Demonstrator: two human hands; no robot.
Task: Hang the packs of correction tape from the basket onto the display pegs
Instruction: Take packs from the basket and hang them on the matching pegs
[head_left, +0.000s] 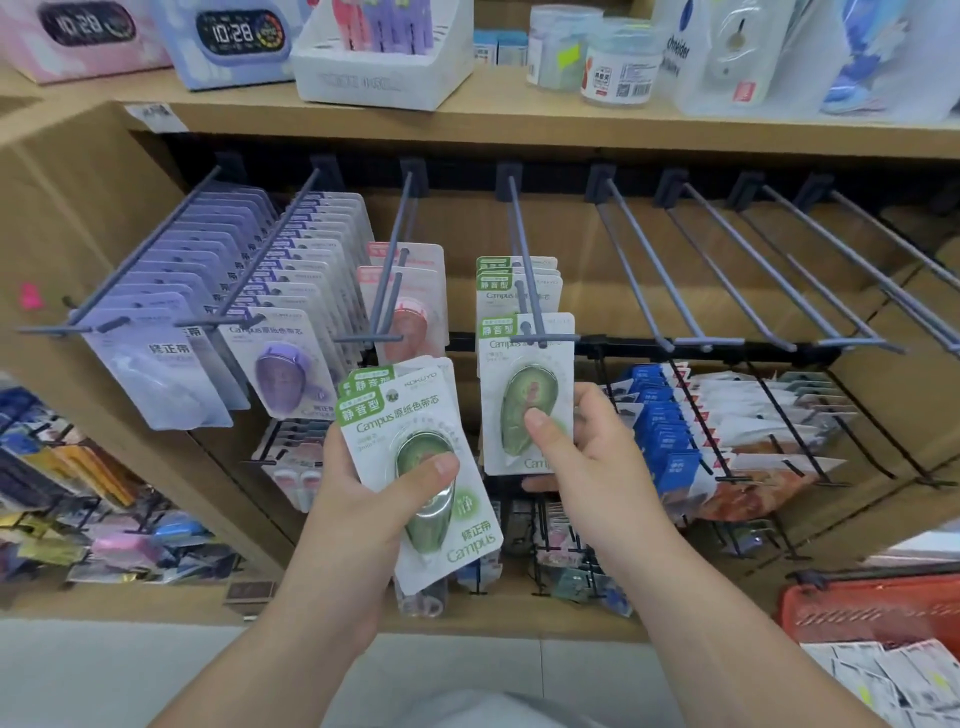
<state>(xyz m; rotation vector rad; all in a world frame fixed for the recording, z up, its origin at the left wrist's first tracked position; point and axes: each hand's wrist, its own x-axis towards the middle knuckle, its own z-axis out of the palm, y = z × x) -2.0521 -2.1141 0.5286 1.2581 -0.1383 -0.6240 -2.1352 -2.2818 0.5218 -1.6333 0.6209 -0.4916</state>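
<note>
1. A single view comes from a camera worn on the person's head.
2. It faces forward and tilts down, meeting a wooden display shelf (571, 130) nearly head-on at close range.
3. The wide-angle lens bows the shelf's edge and splays the pegs (526, 260) outward.
4. Both forearms enter from the bottom edge; the left hand (358, 483) and right hand (576, 447), gripping packs of correction tape (395, 431), sit near centre, nearest the lens.
5. The floor (156, 670) shows below, and a red basket (872, 608) shows in the lower right corner.
</note>
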